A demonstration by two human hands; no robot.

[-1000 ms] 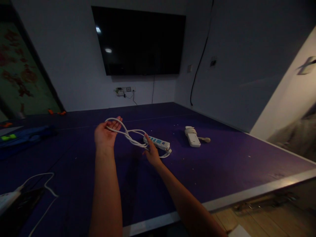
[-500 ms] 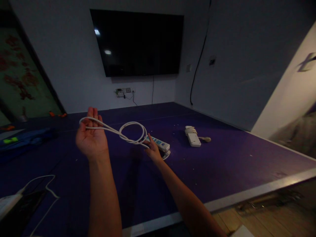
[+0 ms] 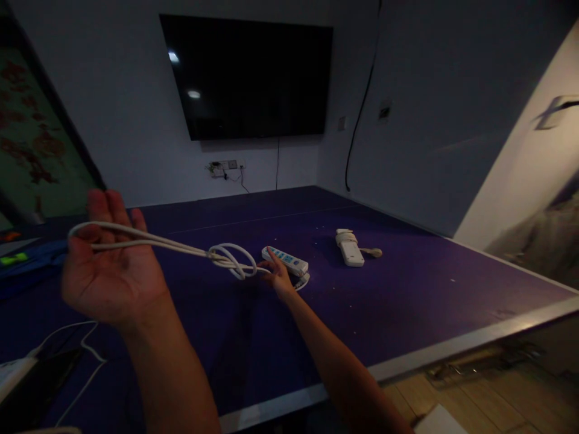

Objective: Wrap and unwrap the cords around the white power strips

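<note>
1 white cord (image 3: 194, 249) | loop — across left hand (image 3: 118, 274) | strand — in right hand (image 3: 279, 279)

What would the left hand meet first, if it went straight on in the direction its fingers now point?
Apart from the white cable it holds, the left hand looks free to go on; farther off, it would probably meet the green panel or its dark frame. Depth is unclear.

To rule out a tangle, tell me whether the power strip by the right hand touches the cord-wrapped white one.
Apart. The head view shows purple surface between the power strip and the cord-wrapped white one.
</note>
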